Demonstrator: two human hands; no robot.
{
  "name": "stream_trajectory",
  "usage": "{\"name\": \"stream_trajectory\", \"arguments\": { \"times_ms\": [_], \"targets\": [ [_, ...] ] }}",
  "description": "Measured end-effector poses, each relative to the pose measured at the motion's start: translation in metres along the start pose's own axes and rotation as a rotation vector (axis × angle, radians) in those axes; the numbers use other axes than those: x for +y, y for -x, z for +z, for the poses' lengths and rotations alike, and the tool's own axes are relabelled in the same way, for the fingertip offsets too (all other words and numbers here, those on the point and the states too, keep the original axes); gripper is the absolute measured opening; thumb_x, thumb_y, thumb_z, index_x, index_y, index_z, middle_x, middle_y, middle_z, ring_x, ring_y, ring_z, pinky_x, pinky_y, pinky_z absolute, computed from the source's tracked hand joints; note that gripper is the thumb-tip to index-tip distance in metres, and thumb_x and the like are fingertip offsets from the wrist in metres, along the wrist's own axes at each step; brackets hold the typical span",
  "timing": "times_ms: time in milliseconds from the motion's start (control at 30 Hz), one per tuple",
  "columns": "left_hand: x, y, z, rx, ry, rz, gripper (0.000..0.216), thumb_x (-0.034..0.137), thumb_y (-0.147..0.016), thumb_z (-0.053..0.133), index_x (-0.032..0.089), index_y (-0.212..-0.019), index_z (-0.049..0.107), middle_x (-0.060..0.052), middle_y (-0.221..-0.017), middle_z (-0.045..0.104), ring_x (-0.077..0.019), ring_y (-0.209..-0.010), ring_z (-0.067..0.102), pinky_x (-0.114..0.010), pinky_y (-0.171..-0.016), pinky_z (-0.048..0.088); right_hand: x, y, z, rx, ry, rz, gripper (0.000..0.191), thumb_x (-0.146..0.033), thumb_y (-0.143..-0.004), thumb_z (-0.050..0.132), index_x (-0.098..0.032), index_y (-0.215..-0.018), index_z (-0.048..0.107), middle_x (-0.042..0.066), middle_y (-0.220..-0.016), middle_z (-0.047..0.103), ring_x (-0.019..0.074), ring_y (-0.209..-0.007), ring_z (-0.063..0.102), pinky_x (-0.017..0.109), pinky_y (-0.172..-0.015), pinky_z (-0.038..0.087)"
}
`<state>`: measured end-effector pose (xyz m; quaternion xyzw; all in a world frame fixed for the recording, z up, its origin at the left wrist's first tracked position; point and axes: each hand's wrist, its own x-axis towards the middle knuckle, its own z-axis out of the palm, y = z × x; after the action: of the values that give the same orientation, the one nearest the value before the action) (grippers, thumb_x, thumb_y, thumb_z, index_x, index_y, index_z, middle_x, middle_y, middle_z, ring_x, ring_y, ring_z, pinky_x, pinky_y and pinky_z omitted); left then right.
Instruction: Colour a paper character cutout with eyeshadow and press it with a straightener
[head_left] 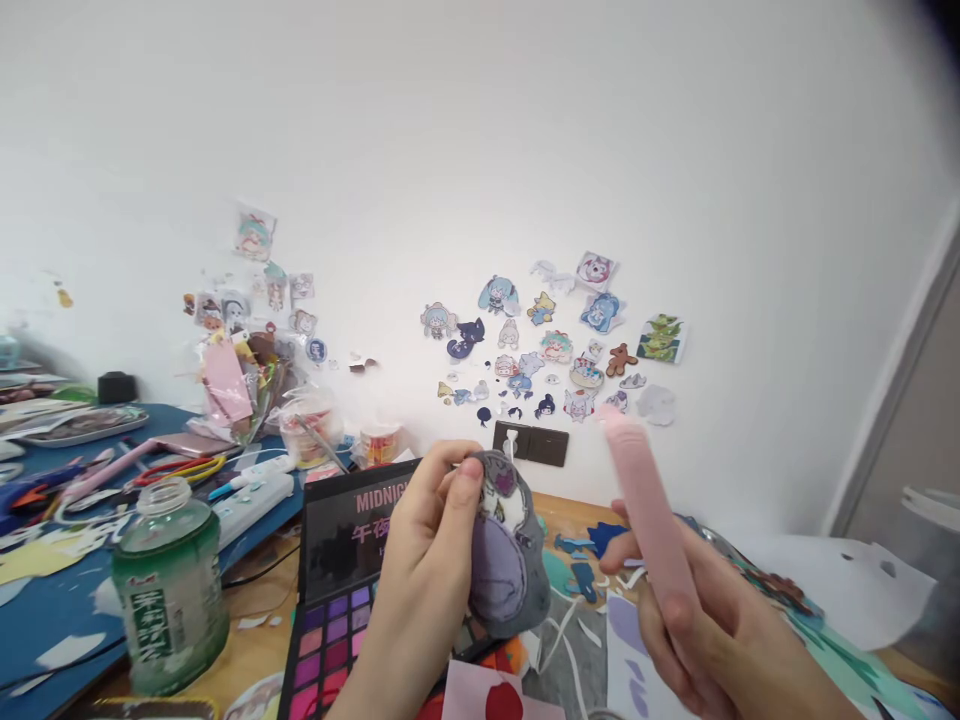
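My left hand (427, 560) is closed around a small grey and purple felt piece (506, 555), thumb pressed on its upper edge, holding it upright in front of me. My right hand (712, 640) grips a long pink stick-shaped tool (649, 510) that points up and to the left, its tip level with the wall socket. The two hands are a short gap apart, above scraps of cut felt and paper (592, 580). Just behind my left hand stands an open eyeshadow palette (337, 600) with purple and pink pans.
A green bottle with no cap (171, 590) stands at the left on the wooden desk (247, 650). A blue mat (45, 610) carries scissors, a power strip (251, 500) and clutter. Stickers (555, 340) cover the white wall above a dark socket (531, 442).
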<state>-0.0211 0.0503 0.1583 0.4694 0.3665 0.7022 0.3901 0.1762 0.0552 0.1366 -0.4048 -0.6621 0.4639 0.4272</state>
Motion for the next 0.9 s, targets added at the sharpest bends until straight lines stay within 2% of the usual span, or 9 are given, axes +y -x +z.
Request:
{"name": "stream_trajectory", "arguments": {
  "times_ms": [100, 200, 300, 400, 500, 567, 667, 800, 900],
  "targets": [
    [-0.007, -0.009, 0.004, -0.009, 0.21, -0.165, 0.014, 0.038, -0.087, 0.049, 0.025, -0.085, 0.049, 0.007, -0.065, 0.049, -0.0032, -0.038, 0.034, -0.014, -0.038, 0.028, 0.0, -0.003, -0.001, 0.079, 0.036, -0.032, 0.057, -0.07, -0.073, 0.048, -0.023, -0.105, 0.045, -0.007, -0.041, 0.047, 0.0073, -0.032, 0.033, 0.019, -0.035, 0.025],
    [-0.024, -0.023, 0.006, 0.038, 0.43, -0.399, 0.013, 0.032, -0.089, 0.046, 0.022, -0.08, 0.045, 0.006, -0.069, 0.053, -0.001, -0.031, 0.028, -0.014, -0.033, 0.02, 0.001, -0.005, 0.002, 0.061, 0.045, -0.019, 0.047, -0.066, -0.077, 0.047, -0.022, -0.094, 0.048, -0.009, -0.035, 0.04, 0.0064, -0.03, 0.028, 0.018, -0.033, 0.02],
    [-0.042, -0.035, 0.004, 0.054, 0.518, -0.582, 0.018, 0.024, -0.09, 0.036, 0.017, -0.075, 0.042, 0.002, -0.064, 0.049, -0.0021, -0.036, 0.036, -0.014, -0.036, 0.027, 0.002, -0.006, 0.006, 0.159, 0.004, -0.059, 0.041, -0.063, -0.081, 0.046, -0.022, -0.085, 0.05, -0.01, -0.036, 0.034, 0.0052, -0.032, 0.025, 0.018, -0.035, 0.019],
    [-0.05, -0.039, 0.003, 0.019, 0.53, -0.662, 0.016, 0.017, -0.085, 0.036, 0.016, -0.07, 0.042, 0.001, -0.06, 0.046, -0.0059, -0.044, 0.046, -0.017, -0.046, 0.04, 0.001, -0.008, 0.01, 0.309, -0.057, -0.097, 0.041, -0.062, -0.082, 0.043, -0.022, -0.086, 0.049, -0.008, -0.039, 0.039, 0.0064, -0.035, 0.027, 0.019, -0.037, 0.021],
    [-0.045, -0.036, 0.006, 0.039, 0.482, -0.662, 0.011, 0.007, -0.076, 0.042, 0.015, -0.081, 0.048, 0.003, -0.059, 0.047, -0.0077, -0.044, 0.048, -0.019, -0.048, 0.042, -0.002, -0.009, 0.01, 0.385, -0.118, -0.078, 0.042, -0.063, -0.082, 0.041, -0.022, -0.089, 0.049, -0.007, -0.04, 0.041, 0.0078, -0.036, 0.028, 0.02, -0.038, 0.023],
    [-0.039, -0.032, 0.007, 0.072, 0.438, -0.647, 0.03, 0.002, -0.072, 0.044, 0.015, -0.098, 0.049, 0.002, -0.063, 0.052, -0.0083, -0.044, 0.049, -0.018, -0.044, 0.04, -0.004, -0.009, 0.009, 0.392, -0.157, -0.047, 0.043, -0.064, -0.082, 0.041, -0.022, -0.089, 0.049, -0.007, -0.039, 0.041, 0.0083, -0.037, 0.028, 0.02, -0.038, 0.024],
    [-0.035, -0.031, 0.008, 0.118, 0.414, -0.59, 0.047, 0.002, -0.074, 0.05, 0.016, -0.119, 0.042, -0.003, -0.08, 0.06, -0.0093, -0.055, 0.058, -0.017, -0.047, 0.043, -0.004, -0.008, 0.008, 0.359, -0.166, -0.016, 0.045, -0.065, -0.082, 0.038, -0.021, -0.082, 0.049, -0.006, -0.038, 0.039, 0.0087, -0.038, 0.027, 0.02, -0.039, 0.024],
    [-0.035, -0.033, 0.008, 0.162, 0.429, -0.475, 0.048, 0.008, -0.078, 0.059, 0.017, -0.122, 0.041, -0.007, -0.102, 0.061, -0.0066, -0.065, 0.06, -0.015, -0.055, 0.046, 0.0, -0.009, 0.012, 0.276, -0.029, 0.008, 0.048, -0.065, -0.083, 0.037, -0.02, -0.073, 0.05, -0.007, -0.037, 0.036, 0.0078, -0.037, 0.027, 0.021, -0.04, 0.021],
    [-0.034, -0.031, 0.01, 0.093, 0.444, -0.374, 0.04, 0.012, -0.076, 0.065, 0.018, -0.113, 0.05, -0.005, -0.104, 0.063, -0.0077, -0.073, 0.061, -0.015, -0.062, 0.048, 0.005, -0.012, 0.015, 0.242, 0.021, 0.008, 0.048, -0.066, -0.082, 0.038, -0.02, -0.072, 0.048, -0.008, -0.041, 0.036, 0.0041, -0.033, 0.02, 0.021, -0.039, 0.015]
  ]
}}
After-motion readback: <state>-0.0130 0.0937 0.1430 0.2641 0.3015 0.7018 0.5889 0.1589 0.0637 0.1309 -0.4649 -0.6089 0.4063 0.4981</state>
